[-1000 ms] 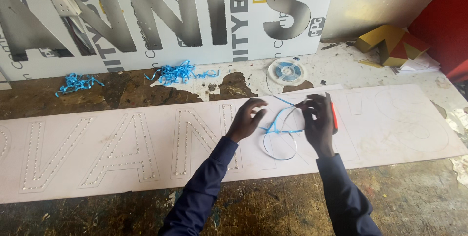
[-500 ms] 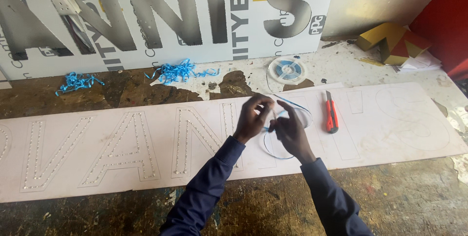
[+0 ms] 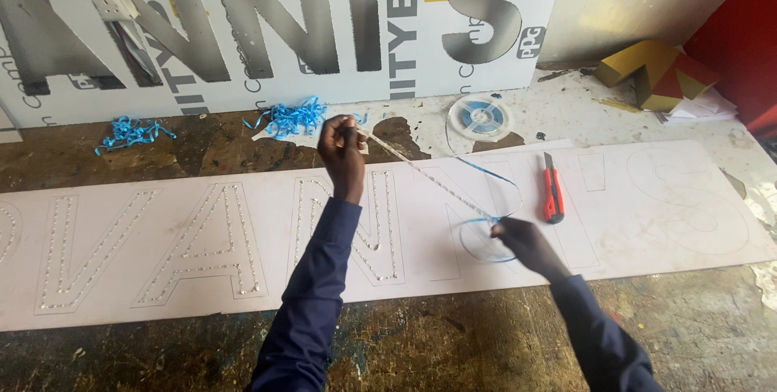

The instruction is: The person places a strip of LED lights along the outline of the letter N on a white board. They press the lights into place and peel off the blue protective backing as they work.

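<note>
Left hand [image 3: 341, 148] raised, right hand [image 3: 518, 240] low, both pinched.

Red cutter [image 3: 553, 190] beside bare board [image 3: 647, 198]

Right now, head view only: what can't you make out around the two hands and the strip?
- Left hand: pinch point on the thin clear strip is hidden behind the fingers.
- Right hand: seen from the back, so its grip on the blue backing ribbon is hidden.
- Long white outlined-letter board: left end cut off by the frame edge.
- Small round tape reel: too small to tell how much is left.
- Red utility knife: blade too small to tell if extended.
</note>
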